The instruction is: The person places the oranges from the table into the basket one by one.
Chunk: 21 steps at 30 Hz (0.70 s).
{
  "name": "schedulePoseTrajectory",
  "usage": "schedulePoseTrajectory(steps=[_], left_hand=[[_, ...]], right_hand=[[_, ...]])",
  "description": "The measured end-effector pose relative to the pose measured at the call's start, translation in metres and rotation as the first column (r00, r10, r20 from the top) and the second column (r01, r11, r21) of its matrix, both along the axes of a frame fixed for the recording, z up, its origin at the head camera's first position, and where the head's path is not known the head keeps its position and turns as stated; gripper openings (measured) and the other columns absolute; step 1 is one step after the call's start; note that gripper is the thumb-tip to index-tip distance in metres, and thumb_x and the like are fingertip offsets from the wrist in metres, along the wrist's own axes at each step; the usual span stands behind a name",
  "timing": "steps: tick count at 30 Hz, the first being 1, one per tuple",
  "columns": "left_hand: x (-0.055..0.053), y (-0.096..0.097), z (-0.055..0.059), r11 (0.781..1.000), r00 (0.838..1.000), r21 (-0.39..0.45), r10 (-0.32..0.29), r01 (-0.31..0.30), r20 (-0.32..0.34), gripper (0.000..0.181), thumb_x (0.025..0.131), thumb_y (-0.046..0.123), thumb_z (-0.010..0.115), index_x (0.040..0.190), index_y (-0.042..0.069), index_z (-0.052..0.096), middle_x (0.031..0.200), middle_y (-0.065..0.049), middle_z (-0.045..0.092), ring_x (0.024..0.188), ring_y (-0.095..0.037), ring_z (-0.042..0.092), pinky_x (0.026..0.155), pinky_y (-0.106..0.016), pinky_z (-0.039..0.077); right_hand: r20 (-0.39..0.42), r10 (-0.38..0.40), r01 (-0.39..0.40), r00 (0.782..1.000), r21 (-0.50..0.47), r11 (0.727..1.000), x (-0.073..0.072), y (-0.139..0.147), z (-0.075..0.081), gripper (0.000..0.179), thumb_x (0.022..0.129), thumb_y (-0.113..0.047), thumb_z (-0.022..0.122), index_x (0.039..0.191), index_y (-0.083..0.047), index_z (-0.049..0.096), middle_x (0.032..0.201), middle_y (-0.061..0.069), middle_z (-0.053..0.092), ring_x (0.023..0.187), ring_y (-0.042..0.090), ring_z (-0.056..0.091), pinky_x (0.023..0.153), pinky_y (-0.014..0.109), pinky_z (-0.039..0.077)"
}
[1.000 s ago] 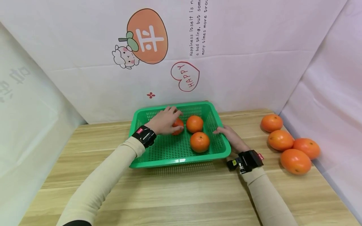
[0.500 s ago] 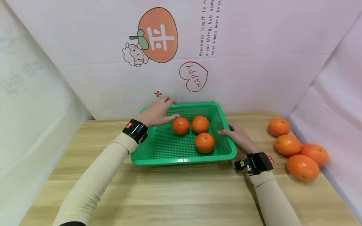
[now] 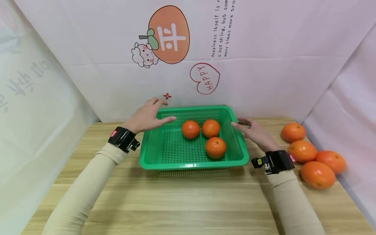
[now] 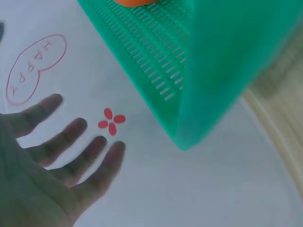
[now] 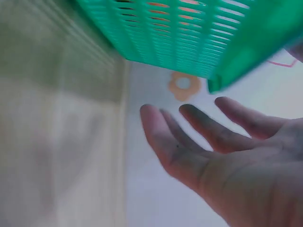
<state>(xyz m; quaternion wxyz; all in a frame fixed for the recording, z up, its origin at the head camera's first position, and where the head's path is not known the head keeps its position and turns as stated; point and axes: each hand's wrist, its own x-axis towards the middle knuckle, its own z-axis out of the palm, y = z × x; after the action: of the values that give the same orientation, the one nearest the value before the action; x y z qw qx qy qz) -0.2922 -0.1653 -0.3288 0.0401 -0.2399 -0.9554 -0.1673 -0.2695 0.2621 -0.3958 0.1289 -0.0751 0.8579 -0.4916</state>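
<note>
A: From the head view, we see the green basket [image 3: 164,156] on the wooden table [image 3: 188,202], with three oranges [image 3: 215,147] inside it, toward its far right part.

B: Our left hand [image 3: 147,114] hovers over the basket's far left corner, fingers spread and straight, holding nothing. Our right hand [image 3: 254,130] sits just beside the basket's right wall, fingers relaxed and apart; we cannot tell whether it touches the rim.

A: Four more oranges [image 3: 302,151] lie on the table well to the right of the basket, near the white cloth.

B: In the left wrist view, our left hand [image 4: 42,165] shows its palm with fingers [image 4: 102,165] spread, apart from the basket's corner [image 4: 208,90]. A small red flower print [image 4: 111,121] lies between them on the backdrop.

A: In the right wrist view, our right hand [image 5: 227,161] is also loose and empty, fingers [image 5: 156,132] separated, just beside the basket [image 5: 189,33] without touching it there.
</note>
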Motion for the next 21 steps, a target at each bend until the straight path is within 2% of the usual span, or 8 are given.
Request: schedulePoseTrajectory(steps=[2, 5, 7, 9, 13, 18, 21], left_hand=[[0.002, -0.007, -0.003, 1.0, 1.0, 0.023, 0.009, -0.01, 0.014, 0.08, 0.095, 0.065, 0.063, 0.153, 0.011, 0.05, 0.154, -0.018, 0.047, 0.137, -0.038, 0.049, 0.108, -0.061, 0.051], [0.008, -0.019, -0.007, 0.998, 0.999, 0.051, 0.023, -0.025, 0.036, 0.081, 0.095, 0.062, 0.066, 0.153, 0.009, 0.049, 0.153, -0.019, 0.047, 0.139, -0.039, 0.047, 0.112, -0.063, 0.047], [0.012, -0.027, -0.011, 0.998, 0.998, 0.058, 0.025, -0.029, 0.062, 0.081, 0.095, 0.06, 0.067, 0.154, 0.007, 0.048, 0.153, -0.021, 0.046, 0.139, -0.04, 0.047, 0.114, -0.064, 0.045], [0.017, -0.035, -0.015, 0.998, 0.995, 0.055, 0.023, -0.028, 0.096, 0.082, 0.096, 0.059, 0.067, 0.155, 0.007, 0.046, 0.153, -0.022, 0.045, 0.139, -0.04, 0.046, 0.115, -0.065, 0.043], [0.025, -0.046, -0.024, 0.998, 0.99, 0.055, 0.018, -0.026, 0.139, 0.086, 0.097, 0.059, 0.065, 0.16, 0.008, 0.037, 0.157, -0.024, 0.038, 0.144, -0.042, 0.039, 0.115, -0.069, 0.04], [0.03, -0.055, -0.038, 0.993, 0.985, 0.092, 0.064, -0.079, 0.158, 0.099, 0.096, 0.061, 0.065, 0.169, 0.017, 0.015, 0.168, -0.026, 0.019, 0.155, -0.048, 0.02, 0.114, -0.075, 0.037], [0.03, -0.058, -0.045, 0.985, 0.978, 0.116, 0.109, -0.131, 0.176, 0.107, 0.095, 0.065, 0.063, 0.17, 0.018, 0.004, 0.171, -0.028, 0.012, 0.158, -0.052, 0.011, 0.114, -0.078, 0.033]], right_hand=[[-0.047, 0.027, -0.029, 0.999, -0.045, 0.999, -0.011, 0.015, -0.011, 0.087, 0.102, -0.056, 0.058, 0.167, -0.008, 0.024, 0.171, 0.024, 0.027, 0.154, 0.042, 0.037, 0.111, 0.055, 0.052], [-0.072, 0.058, -0.061, 0.996, -0.037, 0.997, -0.008, 0.02, -0.003, 0.086, 0.103, -0.055, 0.059, 0.167, -0.011, 0.024, 0.171, 0.024, 0.025, 0.155, 0.043, 0.035, 0.112, 0.055, 0.05], [-0.072, 0.053, -0.054, 0.996, -0.016, 0.998, -0.001, 0.02, 0.007, 0.087, 0.101, -0.058, 0.06, 0.167, -0.012, 0.026, 0.172, 0.02, 0.027, 0.155, 0.041, 0.036, 0.113, 0.054, 0.05], [-0.048, 0.023, -0.021, 0.999, 0.052, 0.998, 0.016, 0.011, 0.032, 0.093, 0.098, -0.062, 0.061, 0.167, -0.011, 0.025, 0.172, 0.022, 0.027, 0.155, 0.047, 0.033, 0.117, 0.061, 0.044], [-0.084, -0.031, 0.043, 0.996, 0.151, 0.988, 0.032, 0.014, 0.052, 0.089, 0.097, -0.062, 0.064, 0.165, -0.015, 0.031, 0.171, 0.017, 0.033, 0.153, 0.044, 0.039, 0.115, 0.061, 0.046], [-0.127, -0.058, 0.09, 0.99, 0.261, 0.961, 0.048, 0.03, 0.06, 0.088, 0.096, -0.063, 0.064, 0.165, -0.018, 0.033, 0.17, 0.015, 0.036, 0.152, 0.045, 0.041, 0.109, 0.064, 0.048], [-0.175, -0.07, 0.122, 0.982, 0.308, 0.944, 0.059, 0.043, 0.062, 0.088, 0.096, -0.062, 0.065, 0.165, -0.016, 0.034, 0.168, 0.018, 0.038, 0.149, 0.049, 0.042, 0.107, 0.067, 0.048]])
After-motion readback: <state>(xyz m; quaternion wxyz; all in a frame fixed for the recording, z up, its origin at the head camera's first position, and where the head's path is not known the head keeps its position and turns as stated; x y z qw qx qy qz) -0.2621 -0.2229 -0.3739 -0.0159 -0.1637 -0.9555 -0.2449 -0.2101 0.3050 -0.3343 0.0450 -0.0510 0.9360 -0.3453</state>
